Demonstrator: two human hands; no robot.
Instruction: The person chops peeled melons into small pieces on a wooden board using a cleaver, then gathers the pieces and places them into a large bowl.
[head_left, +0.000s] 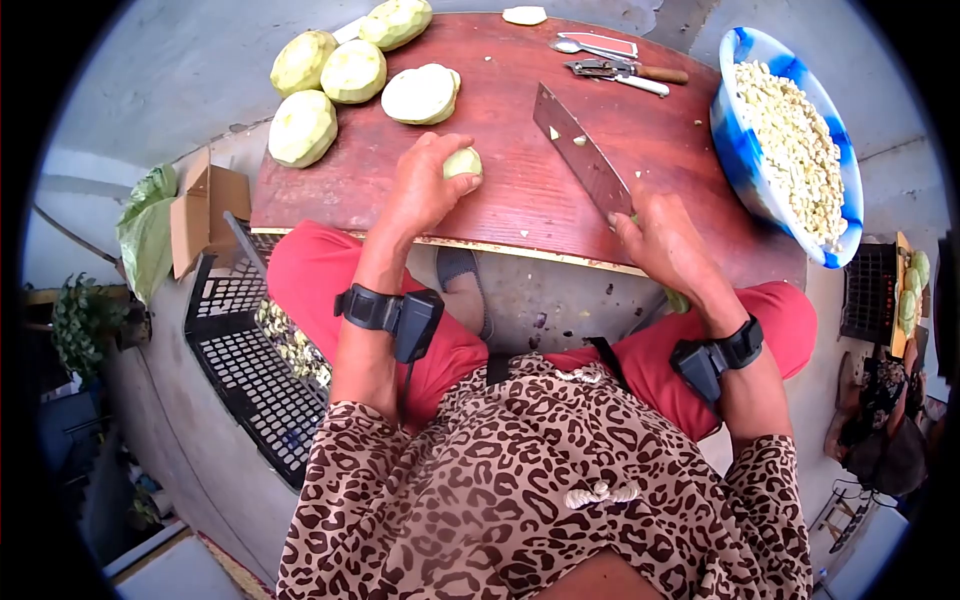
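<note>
My left hand (432, 182) is closed on a small pale-green piece of peeled vegetable (462, 163) at the table's near side. In my right hand (668, 235) is the handle of a cleaver (580, 150). Its broad blade points away to the upper left, with a few pale bits stuck to it. A cut round vegetable (418, 95), its pale flat face showing, lies beyond my left hand. Several peeled round vegetables (303, 128), pale green and eggplant-like, rest at the table's far left.
A blue-and-white basin (740, 150) heaped with diced pale pieces (790, 145) stands at the right. A peeler (605, 69), a spoon (567, 45) and a flat slice (525, 15) lie at the red table's (500, 200) far side. A black crate (250, 365) with scraps sits by my left leg.
</note>
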